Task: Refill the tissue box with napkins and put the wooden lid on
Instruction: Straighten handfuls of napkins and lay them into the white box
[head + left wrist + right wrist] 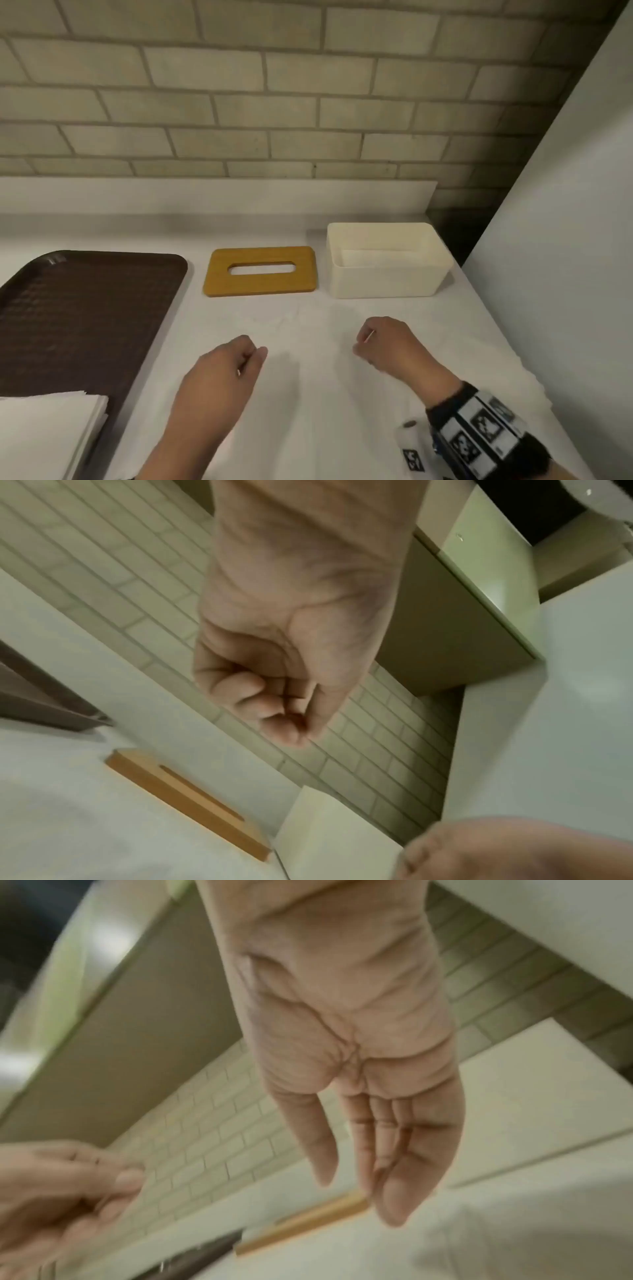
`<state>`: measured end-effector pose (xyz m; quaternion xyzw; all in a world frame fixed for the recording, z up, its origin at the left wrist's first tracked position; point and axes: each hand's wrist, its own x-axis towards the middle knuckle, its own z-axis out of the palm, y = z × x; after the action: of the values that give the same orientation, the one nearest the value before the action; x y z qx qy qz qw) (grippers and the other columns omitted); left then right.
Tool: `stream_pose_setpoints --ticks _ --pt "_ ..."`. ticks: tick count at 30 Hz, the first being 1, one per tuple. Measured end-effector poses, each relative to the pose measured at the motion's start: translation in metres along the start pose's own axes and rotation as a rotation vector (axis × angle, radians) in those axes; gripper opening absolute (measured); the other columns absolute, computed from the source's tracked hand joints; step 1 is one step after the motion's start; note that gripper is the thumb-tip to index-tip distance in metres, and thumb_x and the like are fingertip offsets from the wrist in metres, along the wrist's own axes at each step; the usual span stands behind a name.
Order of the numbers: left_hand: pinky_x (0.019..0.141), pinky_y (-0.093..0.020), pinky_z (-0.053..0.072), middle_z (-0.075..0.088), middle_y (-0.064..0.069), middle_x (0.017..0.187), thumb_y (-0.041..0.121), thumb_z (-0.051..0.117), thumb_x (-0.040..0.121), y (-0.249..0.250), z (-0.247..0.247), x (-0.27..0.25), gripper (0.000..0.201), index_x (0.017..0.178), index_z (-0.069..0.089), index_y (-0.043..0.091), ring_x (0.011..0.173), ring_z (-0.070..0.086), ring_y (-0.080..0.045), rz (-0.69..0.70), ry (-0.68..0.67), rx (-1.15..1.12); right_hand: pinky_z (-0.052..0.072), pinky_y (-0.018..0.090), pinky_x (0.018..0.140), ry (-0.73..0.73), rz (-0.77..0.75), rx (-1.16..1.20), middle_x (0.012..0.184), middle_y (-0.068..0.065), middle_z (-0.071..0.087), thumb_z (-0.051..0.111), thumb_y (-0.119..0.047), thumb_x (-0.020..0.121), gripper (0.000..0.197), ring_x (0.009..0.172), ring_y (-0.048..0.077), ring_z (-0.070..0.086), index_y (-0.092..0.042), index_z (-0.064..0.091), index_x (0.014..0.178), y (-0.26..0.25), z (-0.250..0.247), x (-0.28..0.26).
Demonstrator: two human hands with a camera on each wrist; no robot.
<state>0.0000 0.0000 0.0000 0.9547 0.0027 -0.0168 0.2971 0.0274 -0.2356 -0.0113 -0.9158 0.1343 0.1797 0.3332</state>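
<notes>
The open, empty white tissue box point(387, 281) stands at the back right of the counter. The wooden lid point(260, 286), with its slot, lies flat just left of it. A stack of white napkins point(51, 428) rests on the near end of the brown tray point(85, 308). My left hand point(253, 353) hovers over the counter in front of the lid, fingers curled into the palm point(294, 723), holding nothing I can see. My right hand point(363, 342) hangs in front of the box with straight, relaxed fingers point(394, 1177) and is empty.
A tiled wall with a white ledge point(219, 195) runs behind the counter. A tall white panel point(565, 240) closes off the right side. Under both hands lies a pale creased sheet with a ragged right edge point(527, 380); I cannot tell what it is.
</notes>
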Motion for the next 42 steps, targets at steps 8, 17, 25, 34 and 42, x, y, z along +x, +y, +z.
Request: stream_pose_setpoints --ticks 8,17,25,34,42 --pt "0.066 -0.024 0.047 0.066 0.004 0.079 0.044 0.043 0.093 0.012 0.021 0.005 0.030 0.083 0.056 0.019 0.074 0.061 -0.010 0.054 -0.092 0.116 0.045 0.029 0.091 0.106 0.155 -0.163 0.130 0.014 0.044 0.073 -0.024 0.077 0.070 0.119 0.027 0.049 -0.006 0.032 0.131 -0.007 0.026 0.026" --pt "0.062 -0.018 0.042 0.064 0.010 0.083 0.045 0.049 0.091 0.015 0.029 0.008 0.018 0.086 0.054 0.028 0.068 0.056 -0.006 0.014 -0.119 -0.075 0.041 0.019 0.057 0.121 0.020 0.121 0.083 -0.002 0.060 0.073 -0.016 0.077 0.021 0.079 0.015 0.057 -0.010 0.060 0.093 0.001 0.025 0.022" --pt "0.102 -0.036 0.046 0.063 0.014 0.124 0.055 0.078 0.057 0.026 0.033 0.027 0.083 0.132 0.048 0.031 0.117 0.059 -0.009 -0.078 -0.390 -0.975 0.055 0.034 0.089 -0.240 -0.217 0.755 0.105 0.011 0.073 0.067 -0.017 0.078 0.031 0.097 0.027 0.070 -0.005 0.070 0.105 -0.033 -0.040 -0.014" --pt "0.085 -0.042 0.053 0.077 -0.001 0.096 0.017 0.056 0.090 0.016 0.012 0.028 0.018 0.102 0.070 0.018 0.092 0.072 -0.025 -0.179 -0.123 -1.116 0.052 0.030 0.075 0.180 0.112 0.332 0.081 0.002 0.061 0.063 -0.037 0.086 0.039 0.071 0.016 0.058 0.000 0.062 0.100 -0.008 -0.018 0.016" --pt "0.079 -0.040 0.053 0.077 0.002 0.093 0.018 0.052 0.094 -0.006 0.001 0.022 0.019 0.099 0.069 0.022 0.091 0.069 -0.025 -0.237 -0.002 -1.122 0.048 0.030 0.085 0.136 0.218 -0.045 0.132 0.013 0.040 0.075 -0.027 0.076 0.075 0.116 0.027 0.051 -0.005 0.032 0.133 -0.004 0.012 0.026"
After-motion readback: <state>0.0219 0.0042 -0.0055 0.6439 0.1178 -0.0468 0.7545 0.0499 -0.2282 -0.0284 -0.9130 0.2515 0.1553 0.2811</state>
